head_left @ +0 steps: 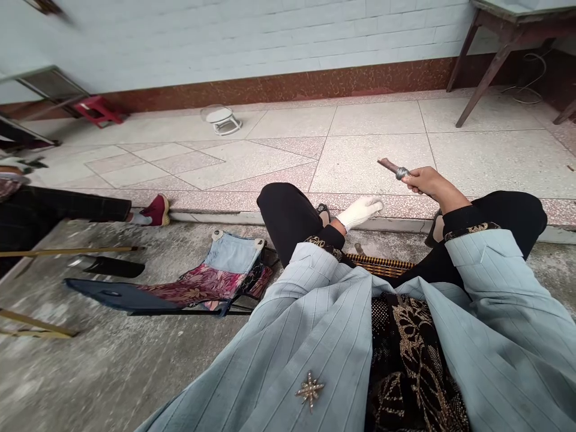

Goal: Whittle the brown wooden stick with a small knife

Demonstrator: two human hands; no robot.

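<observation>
My right hand grips a short brown wooden stick with silvery wire wound round it. The stick points up and to the left, above the tiled ledge. My left hand wears a white knitted glove and hovers between my knees. Its fingers are curled together; whether anything is pinched in them cannot be made out. A gap separates the two hands. Under my forearms shows the woven edge of a yellow-and-black seat or basket.
A low folding chair with floral and denim cloth stands at my left. Beyond it a seated person's leg ends in a red shoe. A small white stool, a red stool and a wooden table stand along the wall.
</observation>
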